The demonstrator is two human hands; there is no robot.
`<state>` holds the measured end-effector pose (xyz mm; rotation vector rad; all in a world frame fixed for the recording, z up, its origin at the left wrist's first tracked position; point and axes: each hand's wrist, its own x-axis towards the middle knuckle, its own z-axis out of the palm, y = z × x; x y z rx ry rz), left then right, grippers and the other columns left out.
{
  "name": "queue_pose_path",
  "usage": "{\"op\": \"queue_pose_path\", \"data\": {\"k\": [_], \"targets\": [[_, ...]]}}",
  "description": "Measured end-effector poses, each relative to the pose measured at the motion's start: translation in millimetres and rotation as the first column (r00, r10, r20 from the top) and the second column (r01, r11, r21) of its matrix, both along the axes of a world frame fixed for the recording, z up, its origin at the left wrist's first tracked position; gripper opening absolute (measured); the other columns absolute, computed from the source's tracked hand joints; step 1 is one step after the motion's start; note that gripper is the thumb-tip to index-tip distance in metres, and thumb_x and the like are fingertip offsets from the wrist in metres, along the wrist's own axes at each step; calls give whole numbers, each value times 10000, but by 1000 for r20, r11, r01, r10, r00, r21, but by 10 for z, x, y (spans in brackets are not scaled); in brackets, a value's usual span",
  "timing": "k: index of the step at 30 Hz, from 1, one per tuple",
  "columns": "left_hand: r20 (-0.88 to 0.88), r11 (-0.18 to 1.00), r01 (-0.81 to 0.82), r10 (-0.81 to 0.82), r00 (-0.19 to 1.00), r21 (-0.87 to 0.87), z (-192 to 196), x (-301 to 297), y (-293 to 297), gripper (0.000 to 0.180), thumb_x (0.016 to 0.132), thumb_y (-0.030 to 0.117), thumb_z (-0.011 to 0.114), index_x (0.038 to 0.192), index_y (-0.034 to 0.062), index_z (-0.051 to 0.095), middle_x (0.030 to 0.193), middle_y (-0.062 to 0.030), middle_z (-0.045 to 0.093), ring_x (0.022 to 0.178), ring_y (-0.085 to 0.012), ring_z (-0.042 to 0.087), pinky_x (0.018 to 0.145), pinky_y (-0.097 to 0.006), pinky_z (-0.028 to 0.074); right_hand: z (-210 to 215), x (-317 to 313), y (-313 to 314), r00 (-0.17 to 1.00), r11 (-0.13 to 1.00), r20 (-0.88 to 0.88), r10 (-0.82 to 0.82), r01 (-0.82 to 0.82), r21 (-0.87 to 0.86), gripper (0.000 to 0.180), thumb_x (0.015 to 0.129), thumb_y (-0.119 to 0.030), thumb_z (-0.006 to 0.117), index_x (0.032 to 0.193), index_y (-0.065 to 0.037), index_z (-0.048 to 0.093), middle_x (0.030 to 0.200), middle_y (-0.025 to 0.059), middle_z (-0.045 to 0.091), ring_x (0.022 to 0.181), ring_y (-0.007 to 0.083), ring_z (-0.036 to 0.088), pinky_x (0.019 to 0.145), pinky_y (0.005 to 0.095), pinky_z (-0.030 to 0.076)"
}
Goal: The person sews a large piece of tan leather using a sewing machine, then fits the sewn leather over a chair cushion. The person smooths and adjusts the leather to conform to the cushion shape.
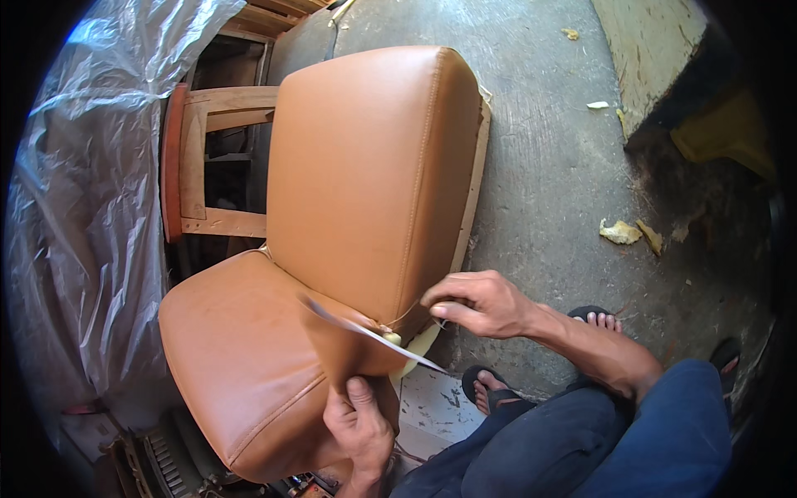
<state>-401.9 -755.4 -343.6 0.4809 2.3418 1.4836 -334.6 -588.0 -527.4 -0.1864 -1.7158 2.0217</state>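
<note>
A tan leather armchair (374, 174) lies on the concrete floor, its back cushion uppermost and its seat cushion (241, 357) nearer me. My left hand (359, 427) pinches a loose flap of the tan leather cover (344, 349) and pulls it down and away from the chair. My right hand (477, 303) presses its fingertips at the cover's lower corner, where a seam meets yellow foam (415, 344) showing beneath. A pale wooden frame edge (473, 183) runs along the back cushion's right side.
Clear plastic sheeting (91, 207) drapes over things at the left. The chair's wooden armrest frame (199, 166) stands beside it. Foam scraps (621, 232) lie on the concrete floor (548, 166). A foam block (656, 50) sits at top right. My sandalled feet (498, 394) are below.
</note>
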Motion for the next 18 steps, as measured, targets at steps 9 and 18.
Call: {"op": "queue_pose_path", "data": {"k": [9,18], "targets": [[-344,757,84,-390,854,-648,450,-325,716,245,1106,63,517,1216,-80,684,886,-122,752,788,-166,688,747,-324,550,186,-615,-202,999,984,-16,46,-42,170,369,916,-354,777,1075,-22,766,761,273,723,734,470,740,700,513,629],[-315,659,57,-432,845,-750,359,-615,1134,309,1142,200,562,1242,-63,691,983,-68,713,931,-117,613,876,-300,511,243,-807,-305,996,968,54,-66,51,244,267,913,-274,715,827,-22,743,752,265,717,696,477,733,657,536,605]]}}
